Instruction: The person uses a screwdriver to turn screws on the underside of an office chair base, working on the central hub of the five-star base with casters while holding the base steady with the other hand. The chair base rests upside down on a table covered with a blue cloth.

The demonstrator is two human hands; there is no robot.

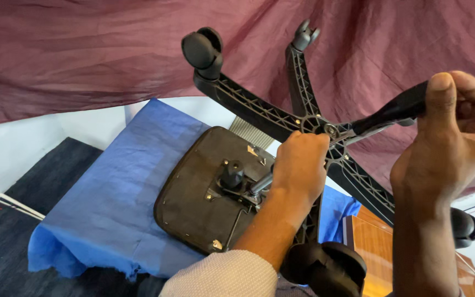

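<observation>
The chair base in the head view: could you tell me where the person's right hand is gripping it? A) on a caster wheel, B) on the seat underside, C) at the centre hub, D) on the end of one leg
D: the right hand is closed round the outer end of one leg of the black star-shaped chair base, while the left hand sits at the hub.

A black ribbed base [309,124] and black seat [199,192] are shown on blue cloth [111,192], backed by maroon fabric [83,49].
</observation>
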